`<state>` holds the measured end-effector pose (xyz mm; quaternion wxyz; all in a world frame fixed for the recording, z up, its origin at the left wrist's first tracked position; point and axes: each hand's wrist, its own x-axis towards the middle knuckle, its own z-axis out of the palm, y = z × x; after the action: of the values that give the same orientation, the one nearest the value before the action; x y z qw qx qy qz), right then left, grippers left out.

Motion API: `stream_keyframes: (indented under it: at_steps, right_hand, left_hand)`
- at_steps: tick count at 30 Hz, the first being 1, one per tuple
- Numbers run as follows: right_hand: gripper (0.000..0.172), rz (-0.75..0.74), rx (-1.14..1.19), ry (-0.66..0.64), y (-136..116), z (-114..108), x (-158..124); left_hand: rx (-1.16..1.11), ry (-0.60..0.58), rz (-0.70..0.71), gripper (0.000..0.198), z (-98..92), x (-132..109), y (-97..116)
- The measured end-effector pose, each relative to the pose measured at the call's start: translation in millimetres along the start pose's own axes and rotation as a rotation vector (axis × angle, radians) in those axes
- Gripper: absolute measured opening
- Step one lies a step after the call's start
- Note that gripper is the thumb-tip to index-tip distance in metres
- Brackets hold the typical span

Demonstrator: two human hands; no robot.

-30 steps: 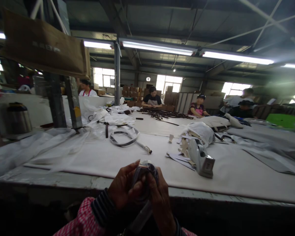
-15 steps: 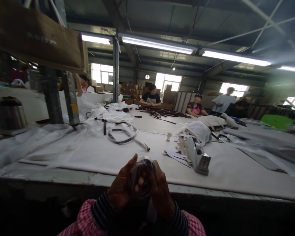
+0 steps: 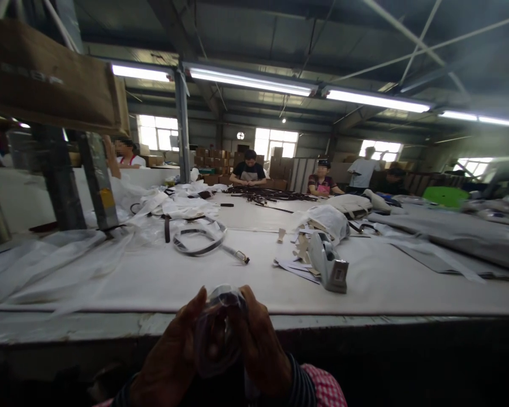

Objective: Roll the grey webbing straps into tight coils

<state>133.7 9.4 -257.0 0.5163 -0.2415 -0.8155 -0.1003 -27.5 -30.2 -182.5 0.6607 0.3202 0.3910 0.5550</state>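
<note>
1. The left hand (image 3: 173, 356) and the right hand (image 3: 261, 347) meet just below the near edge of the worktop (image 3: 173, 277), both wrapped around a coiled belt in a clear plastic bag (image 3: 220, 330).
2. Left fingers curl around the bundle's left side with the thumb raised along it; right fingers press on its right side and top. Both hands pinch the bundle between them.
3. The bundle sits in front of the worktop's front edge, held in the air and not resting on the surface.
4. Beyond the edge, the near strip of the pale worktop lies bare from the left plastic sheets (image 3: 46, 260) across to the right.
5. A looped grey belt (image 3: 199, 240) lies further back, left of centre, its buckle end pointing toward the right.
6. A tape dispenser (image 3: 328, 263) stands right of centre among paper scraps (image 3: 299, 249), well apart from the hands.
7. A white bag (image 3: 326, 217) lies behind the dispenser.
8. A pile of dark belts (image 3: 271, 195) lies at the far side, where other people (image 3: 249, 169) sit.
9. A metal post (image 3: 95, 181) rises at the left.
</note>
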Motion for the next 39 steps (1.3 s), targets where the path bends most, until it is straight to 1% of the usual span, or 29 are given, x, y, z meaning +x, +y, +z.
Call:
stream_keyframes:
  at_steps: [1, 2, 3, 4, 5, 6, 7, 9, 11, 12, 13, 15, 16, 17, 18, 20, 21, 22, 23, 25, 27, 30, 32, 35, 37, 39]
  right_hand:
    - [0.049, -0.013, -0.036, 0.013, -1, -3, 4]
    - [0.041, 0.005, -0.043, 0.011, -2, -6, 10]
    - [0.031, 0.044, -0.016, -0.021, -3, -10, 17]
    - [0.023, 0.085, 0.016, -0.077, -4, -15, 26]
    - [0.018, 0.119, 0.030, -0.143, -4, -20, 36]
    - [0.016, 0.125, 0.021, -0.212, -3, -24, 46]
    - [0.016, 0.099, -0.011, -0.267, -2, -27, 56]
    - [0.016, -0.035, -0.118, -0.326, 6, -32, 74]
    - [0.016, -0.202, -0.226, -0.324, 17, -34, 89]
    - [0.017, -0.277, -0.264, -0.319, 25, -34, 95]
    - [0.018, -0.341, -0.291, -0.319, 33, -33, 99]
    - [0.017, -0.415, -0.294, -0.359, 49, -29, 101]
    - [0.017, -0.419, -0.274, -0.402, 57, -27, 99]
    - [0.018, -0.396, -0.248, -0.457, 65, -24, 94]
    - [0.023, -0.346, -0.219, -0.511, 73, -20, 88]
    - [0.044, -0.205, -0.135, -0.629, 86, -15, 71]
    - [0.053, -0.130, -0.083, -0.686, 91, -13, 62]
    - [0.057, -0.060, -0.028, -0.736, 96, -12, 55]
    - [0.058, -0.002, 0.023, -0.779, 99, -11, 49]
    - [0.053, 0.077, 0.089, -0.846, 103, -12, 43]
    - [0.048, 0.112, 0.105, -0.891, 105, -13, 46]
    - [0.046, 0.123, 0.148, -0.954, 110, -14, 59]
    - [0.046, 0.146, 0.205, -0.975, 116, -12, 66]
    - [0.040, 0.187, 0.197, -0.975, 124, -3, 72]
    - [0.031, 0.202, 0.133, -0.954, 125, 5, 73]
    - [0.024, 0.219, 0.063, -0.920, 119, 13, 71]
  left_hand:
    - [0.017, -0.007, 0.009, 0.046, -2.0, 0, 0]
    - [0.060, -0.026, 0.030, 0.047, -4.4, 0, 2]
    - [0.127, -0.046, 0.058, 0.046, -6.9, 1, 5]
    - [0.215, -0.069, 0.082, 0.046, -9.3, 2, 11]
    - [0.327, -0.105, 0.109, 0.045, -11.2, 3, 19]
    - [0.454, -0.162, 0.129, 0.045, -12.5, 6, 30]
    - [0.580, -0.233, 0.145, 0.045, -13.0, 10, 41]
    - [0.788, -0.415, 0.162, 0.042, -11.6, 20, 66]
    - [0.912, -0.566, 0.197, 0.036, -8.8, 33, 86]
    - [0.946, -0.614, 0.227, 0.034, -7.9, 40, 92]
    - [0.982, -0.637, 0.275, 0.034, -7.7, 47, 96]
    - [1.109, -0.637, 0.426, 0.033, -10.7, 62, 94]
    - [1.197, -0.626, 0.525, 0.031, -14.0, 69, 90]
    - [1.281, -0.622, 0.623, 0.029, -18.5, 76, 83]
    - [1.348, -0.633, 0.698, 0.028, -24.0, 83, 75]
    - [1.411, -0.701, 0.769, 0.025, -36.6, 96, 59]
    - [1.417, -0.740, 0.778, 0.024, -43.0, 102, 52]
    - [1.414, -0.774, 0.777, 0.024, -48.7, 107, 45]
    - [1.404, -0.798, 0.772, 0.024, -53.3, 111, 41]
    - [1.372, -0.828, 0.761, 0.023, -58.5, 116, 37]
    - [1.379, -0.859, 0.742, 0.018, -57.8, 120, 39]
    - [1.483, -0.931, 0.707, 0.005, -50.9, 125, 47]
    - [1.555, -0.973, 0.678, 0.003, -47.2, 130, 53]
    - [1.641, -1.008, 0.659, 0.013, -46.5, 139, 60]
    - [1.715, -0.982, 0.664, 0.024, -47.2, 144, 64]
    - [1.784, -0.927, 0.669, 0.030, -46.1, 146, 65]
